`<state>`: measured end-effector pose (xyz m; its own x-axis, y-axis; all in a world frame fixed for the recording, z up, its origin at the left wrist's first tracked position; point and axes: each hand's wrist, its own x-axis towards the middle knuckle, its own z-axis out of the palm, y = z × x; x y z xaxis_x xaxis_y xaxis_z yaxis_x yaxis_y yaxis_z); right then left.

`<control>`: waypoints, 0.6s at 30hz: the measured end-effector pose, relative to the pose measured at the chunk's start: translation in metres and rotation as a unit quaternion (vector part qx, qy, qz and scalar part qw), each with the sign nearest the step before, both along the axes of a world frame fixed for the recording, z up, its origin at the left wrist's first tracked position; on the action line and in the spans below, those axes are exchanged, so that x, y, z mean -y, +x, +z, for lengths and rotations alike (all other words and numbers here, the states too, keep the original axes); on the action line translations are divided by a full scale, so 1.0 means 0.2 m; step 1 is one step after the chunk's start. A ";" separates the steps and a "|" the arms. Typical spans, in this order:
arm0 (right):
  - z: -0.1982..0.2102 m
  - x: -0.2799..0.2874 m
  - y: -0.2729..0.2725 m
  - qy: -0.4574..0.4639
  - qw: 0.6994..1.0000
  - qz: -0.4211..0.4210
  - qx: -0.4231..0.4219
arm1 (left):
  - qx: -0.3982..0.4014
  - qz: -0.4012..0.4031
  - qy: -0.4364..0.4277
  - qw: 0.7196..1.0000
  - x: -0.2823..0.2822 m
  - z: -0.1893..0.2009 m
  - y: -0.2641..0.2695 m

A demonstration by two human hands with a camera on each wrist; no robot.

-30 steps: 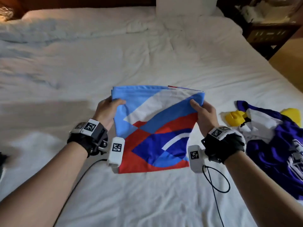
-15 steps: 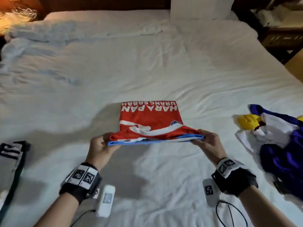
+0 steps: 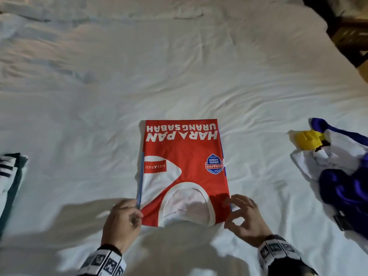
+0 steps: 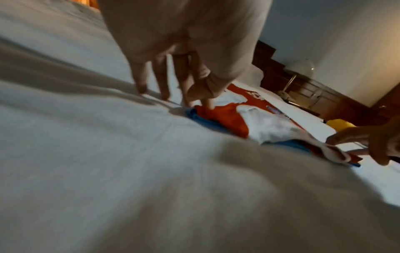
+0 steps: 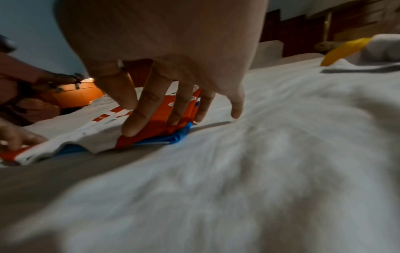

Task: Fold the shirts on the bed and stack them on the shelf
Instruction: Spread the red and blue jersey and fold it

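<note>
A folded red shirt (image 3: 185, 156) with white lettering and a white collar lies flat on the white bed (image 3: 179, 66), collar end nearest me and blue layers showing at its edges. My left hand (image 3: 135, 214) is at its near left corner; in the left wrist view the fingers (image 4: 207, 104) point straight down and a fingertip presses the red cloth (image 4: 225, 118). My right hand (image 3: 235, 210) is spread at the near right corner. In the right wrist view its straight fingertips (image 5: 129, 130) press on the shirt (image 5: 151, 135).
A loose pile of purple, white and yellow clothing (image 3: 342, 176) lies on the bed to the right. A dark garment with white stripes (image 3: 10, 176) sits at the left edge. Dark wooden furniture (image 3: 350, 36) stands beyond the bed's far right corner.
The shirt, held up by both hands a second ago, was flipped over and laid flat on the bed red side up. Both hands have let go of its edge and now press its near corners.
</note>
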<state>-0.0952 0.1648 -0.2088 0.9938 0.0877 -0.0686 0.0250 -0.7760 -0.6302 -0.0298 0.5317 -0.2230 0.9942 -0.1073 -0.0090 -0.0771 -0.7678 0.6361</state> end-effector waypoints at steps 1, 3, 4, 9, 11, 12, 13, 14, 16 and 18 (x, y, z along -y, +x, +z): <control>0.02 0.00 0.03 -0.001 1.000 0.000 0.019 | 0.023 0.011 0.037 0.999 0.03 0.03 0.02; 0.03 -0.05 0.17 -0.012 0.998 -0.015 0.052 | 0.066 0.014 0.056 0.996 0.17 0.08 0.09; 0.03 -0.09 0.26 -0.027 0.998 -0.027 0.049 | 0.070 0.001 0.050 0.996 0.28 0.10 0.15; -0.10 -0.35 0.71 -0.096 0.991 -0.006 -0.092 | -0.089 -0.118 0.064 0.987 0.80 -0.02 0.50; -0.18 -0.38 0.76 -0.124 0.986 0.008 -0.108 | -0.119 -0.124 0.161 0.972 0.80 -0.12 0.61; -0.22 -0.37 0.77 -0.135 0.985 -0.005 -0.110 | -0.124 -0.104 0.194 0.968 0.75 -0.16 0.64; -0.26 -0.34 0.76 -0.143 0.982 -0.035 -0.117 | -0.132 -0.075 0.210 0.966 0.68 -0.18 0.67; -0.28 -0.31 0.76 -0.148 0.977 -0.075 -0.134 | -0.141 -0.041 0.223 0.964 0.60 -0.19 0.69; -0.28 -0.25 0.79 -0.145 0.962 -0.156 -0.173 | -0.173 0.016 0.267 0.948 0.48 -0.18 0.73; -0.24 -0.23 0.88 -0.156 0.959 -0.183 -0.150 | -0.181 0.054 0.271 0.944 0.48 -0.14 0.80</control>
<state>0.0802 0.2112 -0.2561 0.8857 -0.3339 -0.3225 -0.4305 -0.8506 -0.3018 0.1305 0.4359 -0.2507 0.9200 0.1120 -0.3756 0.1670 -0.9790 0.1170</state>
